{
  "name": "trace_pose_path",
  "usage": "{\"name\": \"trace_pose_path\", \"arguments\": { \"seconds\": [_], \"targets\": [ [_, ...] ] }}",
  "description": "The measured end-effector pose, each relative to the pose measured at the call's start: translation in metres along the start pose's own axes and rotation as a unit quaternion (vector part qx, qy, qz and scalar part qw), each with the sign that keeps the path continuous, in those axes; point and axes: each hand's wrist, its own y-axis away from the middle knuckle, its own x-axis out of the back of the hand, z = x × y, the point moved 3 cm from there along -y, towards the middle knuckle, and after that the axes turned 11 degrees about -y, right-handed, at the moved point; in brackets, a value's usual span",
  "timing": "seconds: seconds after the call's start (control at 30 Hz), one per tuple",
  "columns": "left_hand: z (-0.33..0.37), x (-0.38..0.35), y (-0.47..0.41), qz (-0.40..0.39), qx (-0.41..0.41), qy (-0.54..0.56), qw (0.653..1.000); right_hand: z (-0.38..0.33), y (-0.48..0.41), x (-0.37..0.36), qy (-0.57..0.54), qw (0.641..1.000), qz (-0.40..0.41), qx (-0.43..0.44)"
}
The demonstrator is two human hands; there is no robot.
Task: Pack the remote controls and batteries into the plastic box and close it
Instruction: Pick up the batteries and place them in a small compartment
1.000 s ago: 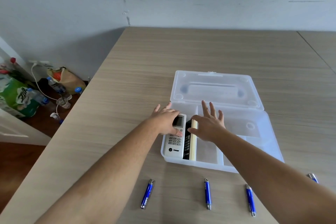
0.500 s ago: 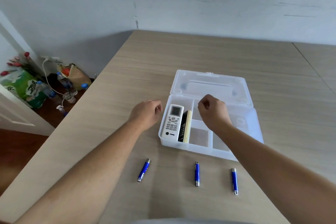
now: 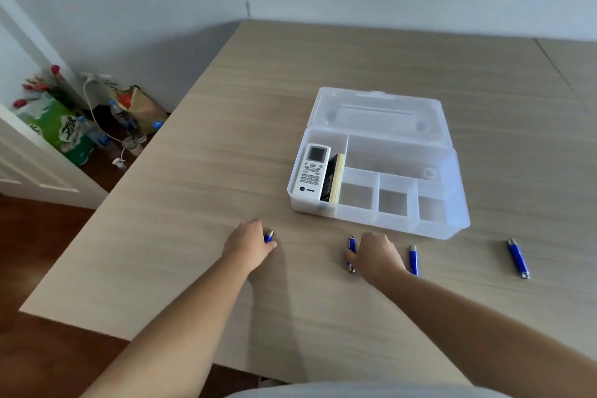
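The clear plastic box (image 3: 452, 223) stands open on the wooden table, lid (image 3: 378, 113) laid back. Its left compartment holds a white remote (image 3: 310, 171) lying flat and a black remote (image 3: 332, 182) on edge beside it. Several blue batteries lie in a row in front of the box. My left hand (image 3: 248, 244) is curled over the leftmost battery (image 3: 268, 236), fingers closed on it. My right hand (image 3: 376, 255) grips the second battery (image 3: 351, 247) on the table. Two more batteries (image 3: 413, 260) (image 3: 518, 258) lie free to the right.
The three small front compartments (image 3: 392, 202) and the long rear one (image 3: 387, 152) hold nothing. The table's left edge (image 3: 129, 184) drops to a wooden floor with bags, bottles and flowers (image 3: 64, 126) by the wall.
Both hands left the box, where they were setting the remotes in, and came back toward me. Each now closes on a battery on the table.
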Motion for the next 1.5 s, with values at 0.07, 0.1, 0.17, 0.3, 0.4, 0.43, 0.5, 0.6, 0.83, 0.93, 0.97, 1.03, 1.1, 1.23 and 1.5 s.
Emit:
{"name": "trace_pose_path", "arguments": {
  "seconds": [0.07,0.1,0.17,0.3,0.4,0.43,0.5,0.6,0.83,0.93,0.97,1.03,1.1,1.23,1.5],
  "targets": [
    [0.002,-0.003,0.002,0.004,0.008,0.022,1.0,0.001,-0.001,-0.003,-0.006,1.0,-0.014,-0.013],
    [0.002,-0.003,0.002,0.0,0.009,0.03,1.0,0.0,-0.001,-0.003,-0.007,1.0,-0.02,-0.015],
    [0.003,0.003,0.003,0.001,0.014,0.066,0.998,-0.005,-0.001,-0.001,-0.024,0.999,-0.033,-0.009],
    [0.008,0.049,-0.001,0.128,0.03,0.198,0.971,-0.02,0.003,0.021,-0.154,0.987,-0.007,0.036],
    [0.039,0.095,-0.007,0.208,-0.03,0.253,0.944,-0.026,0.002,0.06,-0.222,0.968,0.091,0.076],
    [0.056,0.107,-0.009,0.215,-0.056,0.265,0.938,-0.024,0.0,0.076,-0.23,0.962,0.121,0.083],
    [0.096,0.119,-0.012,0.206,-0.103,0.274,0.934,-0.013,-0.007,0.108,-0.238,0.952,0.173,0.081],
    [0.163,0.115,-0.01,0.162,-0.169,0.289,0.928,0.02,-0.019,0.152,-0.225,0.942,0.238,0.072],
    [0.248,0.074,-0.012,0.095,-0.206,0.281,0.932,0.066,-0.047,0.159,-0.01,0.987,0.143,0.069],
    [0.254,0.065,-0.018,0.081,-0.196,0.292,0.933,0.065,-0.058,0.146,0.069,0.984,0.129,0.099],
    [0.254,0.064,-0.02,0.081,-0.194,0.295,0.932,0.066,-0.061,0.144,0.104,0.981,0.123,0.109],
    [0.254,0.063,-0.024,0.078,-0.191,0.298,0.932,0.068,-0.067,0.139,0.19,0.969,0.103,0.117],
    [0.253,0.062,-0.028,0.078,-0.19,0.301,0.931,0.067,-0.07,0.137,0.258,0.955,0.089,0.113],
    [0.254,0.062,-0.031,0.074,-0.197,0.28,0.937,0.063,-0.075,0.138,0.368,0.923,0.06,0.094],
    [0.273,0.066,-0.026,0.048,-0.249,0.25,0.934,0.076,-0.067,0.153,0.329,0.931,0.101,0.122]
  ]
}}
